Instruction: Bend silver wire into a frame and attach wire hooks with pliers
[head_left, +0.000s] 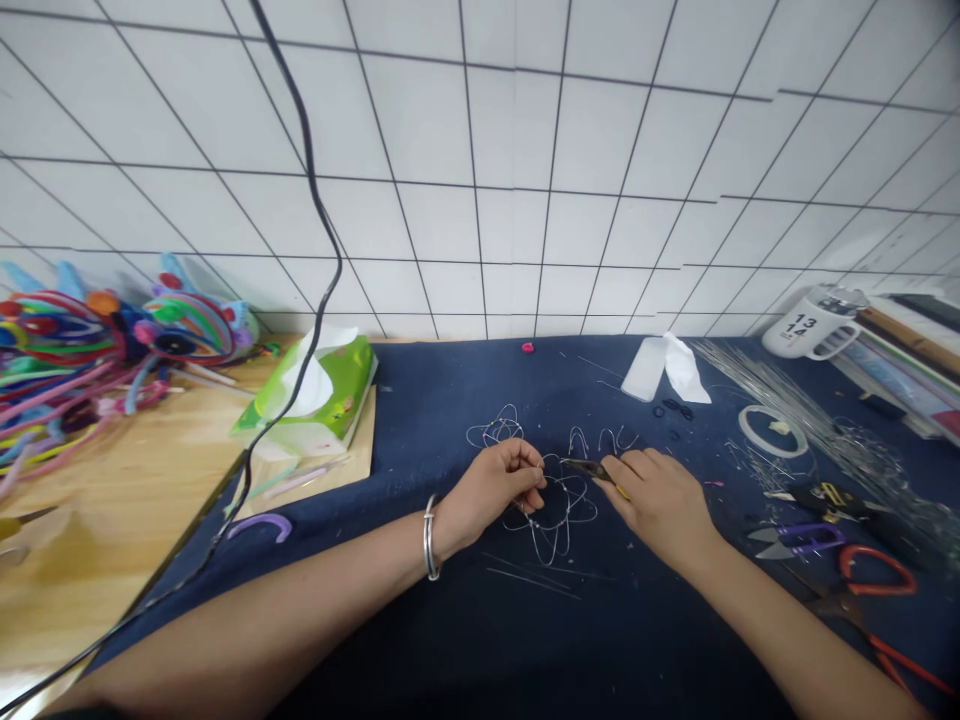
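Near the middle of the dark blue cloth, my left hand (504, 487) pinches a looped silver wire piece (562, 520), whose petal-like loops spread below and right of the fingers. My right hand (658, 505) is closed around small pliers (589, 467) with yellow on the handle. The pliers' tips point left and meet the wire near my left fingertips. Behind my left hand lies another looped wire piece (496, 430) with tiny beads. Several bent wires (600, 440) rest behind the pliers, and straight wires (532, 578) lie in front of the looped piece.
Left: a green tissue pack (322, 390), colourful fuzzy stems (60, 370), and a black cable (311, 180) hanging across the view. Right: a white mug (806, 325), a wire bundle (795, 400), a ring-shaped coil (772, 432), purple scissors (802, 541) and red-handled pliers (877, 570).
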